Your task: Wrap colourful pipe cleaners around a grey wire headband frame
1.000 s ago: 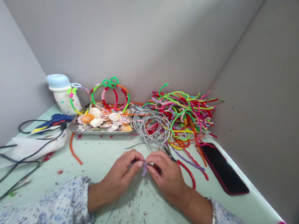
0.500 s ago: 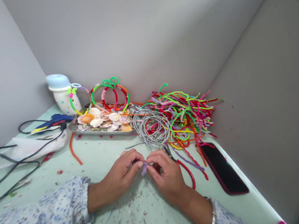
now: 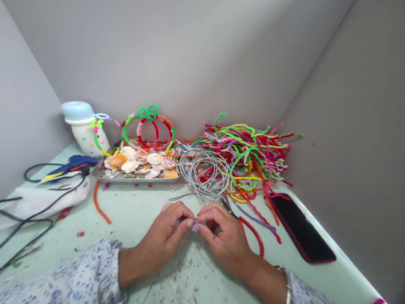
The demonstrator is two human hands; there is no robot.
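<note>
A small piece of purple fuzzy stem (image 3: 196, 226) is pinched between my two hands, low in the middle of the view. My left hand (image 3: 168, 232) holds it from the left with thumb and forefinger. From the right, my right hand (image 3: 224, 240) grips it in the same way, fingertips nearly touching those of the left. Most of the piece is hidden by the fingers. Just behind my right hand lie scissors with red handles (image 3: 256, 233) and a loose purple stem (image 3: 253, 215).
Behind are a metal tray (image 3: 137, 181) of shells with stem rings, a grey wire coil (image 3: 203, 173) and a heap of coloured stems (image 3: 249, 151). A phone (image 3: 302, 228) lies right; a bottle (image 3: 89, 134), black cable (image 3: 0, 247) and plastic bag (image 3: 40, 201) are left.
The purple end that hung down between the fingertips now looks shorter and bunched up against them. Both hands stay in nearly the same place.
</note>
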